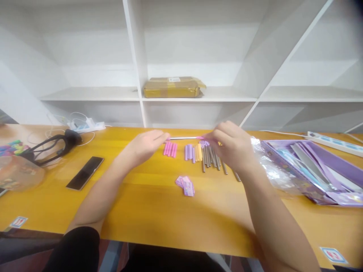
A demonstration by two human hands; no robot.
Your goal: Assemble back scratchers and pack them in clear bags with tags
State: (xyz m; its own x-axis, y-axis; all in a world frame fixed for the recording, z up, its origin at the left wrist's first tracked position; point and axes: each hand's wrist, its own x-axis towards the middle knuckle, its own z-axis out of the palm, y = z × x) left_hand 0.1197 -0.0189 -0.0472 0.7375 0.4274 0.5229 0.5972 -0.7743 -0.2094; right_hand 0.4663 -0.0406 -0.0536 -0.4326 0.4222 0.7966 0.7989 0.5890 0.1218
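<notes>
A thin silver rod with pink at its ends spans level between my two hands, just above the table. My left hand pinches its left end, and my right hand grips the right end, fingers closed. Below the rod lies a row of short pink sticks. Beside them are purple sticks and yellow sticks. Several grey metal tubes lie partly under my right hand, which hides some of them. Small pink-and-purple printed pieces rest nearer to me.
On the right sit clear plastic wrapping and an open purple box with flat items. A phone, a black strap-like item and a tub are at left. Power strips lie along the back; a carton occupies the shelf.
</notes>
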